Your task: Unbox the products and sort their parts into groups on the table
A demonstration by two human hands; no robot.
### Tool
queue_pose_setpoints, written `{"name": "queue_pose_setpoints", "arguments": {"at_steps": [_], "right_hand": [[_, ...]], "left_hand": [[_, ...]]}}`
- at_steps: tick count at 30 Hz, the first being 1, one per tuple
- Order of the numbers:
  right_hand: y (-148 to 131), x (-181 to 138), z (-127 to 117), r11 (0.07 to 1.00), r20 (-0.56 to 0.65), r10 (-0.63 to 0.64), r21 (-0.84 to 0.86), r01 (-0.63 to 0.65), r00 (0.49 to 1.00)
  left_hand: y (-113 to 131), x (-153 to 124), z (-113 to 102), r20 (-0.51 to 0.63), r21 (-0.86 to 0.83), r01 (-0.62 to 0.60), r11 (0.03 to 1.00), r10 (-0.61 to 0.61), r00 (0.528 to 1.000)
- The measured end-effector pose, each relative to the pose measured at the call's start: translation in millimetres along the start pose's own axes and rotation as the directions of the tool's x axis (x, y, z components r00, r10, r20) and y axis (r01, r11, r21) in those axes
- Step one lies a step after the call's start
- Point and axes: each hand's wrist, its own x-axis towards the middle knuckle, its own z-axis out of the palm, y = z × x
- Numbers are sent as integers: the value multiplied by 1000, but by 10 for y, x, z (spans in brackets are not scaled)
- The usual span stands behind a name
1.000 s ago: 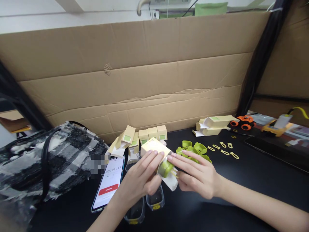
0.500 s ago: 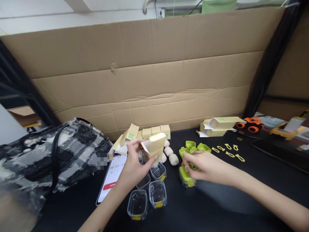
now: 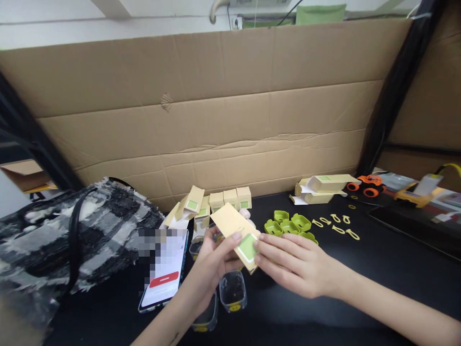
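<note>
A small cream cardboard box [image 3: 230,223] with a green label is tilted in front of me, between both hands. My left hand [image 3: 218,252] is closed round its left side, the thumb on top near the label. At the box's lower right end, the fingers of my right hand [image 3: 291,262] press against it. Under my left hand stand clear plastic tubs [image 3: 233,293] with yellow smiley stickers, partly covered. Beyond my right hand lie several green plastic lids [image 3: 288,227]. Pale rounded pieces [image 3: 245,214] show partly behind the box.
More cream boxes [image 3: 230,196] stand at the back, with others [image 3: 324,187] at the back right. Yellow ring-shaped pieces [image 3: 337,229] lie on the black table. A phone [image 3: 163,274] and a shaggy bag [image 3: 108,230] are left; an orange toy truck [image 3: 370,185] is right.
The box has turned from upright to slanting, label up. My right hand has moved left from a green-lidded tub onto the box; that tub no longer shows.
</note>
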Motion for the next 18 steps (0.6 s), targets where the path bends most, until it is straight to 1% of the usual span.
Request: {"name": "queue_pose_setpoints", "arguments": {"at_steps": [3, 5, 8, 11, 13, 15, 16, 17, 18], "right_hand": [[7, -19, -22, 998, -22, 39, 55, -38, 999], [14, -25, -29, 990, -41, 46, 137, -40, 998], [31, -10, -36, 969, -104, 53, 244, -26, 993], [25, 6, -35, 965, -70, 86, 255, -66, 994], [34, -4, -35, 965, -40, 53, 260, -40, 998], [117, -47, -54, 966, -34, 31, 259, -21, 999], [205, -84, -75, 971, -26, 67, 234, -59, 997], [329, -133, -104, 972, -15, 141, 190, -136, 990], [487, -197, -140, 960, -9, 250, 134, -247, 968]], "left_hand": [[37, -3, -2, 41, -48, 64, 997, -62, 997], [57, -12, -4, 49, -51, 100, 994, -98, 994], [34, -40, 0, 3, -12, 123, 992, -123, 992], [-28, -76, 27, -16, 14, 129, 991, -129, 991], [-49, -87, 47, -17, 40, 130, 991, -130, 991], [-34, -77, 49, -61, 66, 135, 989, -131, 989], [-15, -63, 40, -91, 56, 120, 991, -115, 989], [10, -46, 25, -119, 33, 89, 996, -84, 989], [36, -28, 6, -142, 5, 43, 999, -42, 989]]}}
